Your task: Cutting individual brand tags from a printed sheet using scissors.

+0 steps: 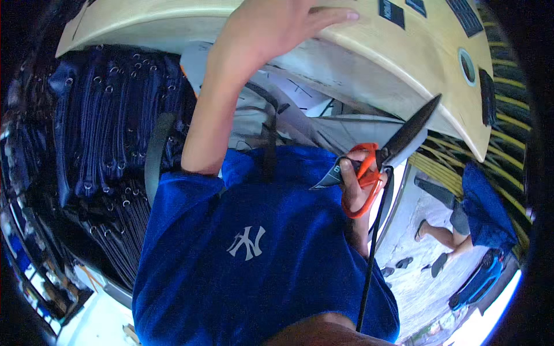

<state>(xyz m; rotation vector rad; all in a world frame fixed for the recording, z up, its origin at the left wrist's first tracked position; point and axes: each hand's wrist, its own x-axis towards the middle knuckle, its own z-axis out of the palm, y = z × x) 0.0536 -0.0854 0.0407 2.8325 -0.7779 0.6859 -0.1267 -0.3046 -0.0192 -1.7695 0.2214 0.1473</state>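
Observation:
My right hand [359,187] grips a pair of scissors [369,164] by orange handles, in front of my blue shirt. Their dark blades [412,130] look closed and point up to the right, toward the table edge. Beside the thumb, the same hand pinches a small dark label [329,177] with light print. Over the pale wooden table [190,22] reaches my left hand [271,26], one finger stretched along the edge. Its other fingers are partly cut off by the frame; it holds nothing I can see. Dark labels [392,12] lie on the tabletop to its right.
Many dark blue straps [104,115] with metal rings hang at the left. A thin black strap [376,230] runs down from beside the scissors. Another person's legs [444,236] and a blue cloth [487,207] show at the right, near sandals [404,263] on the floor.

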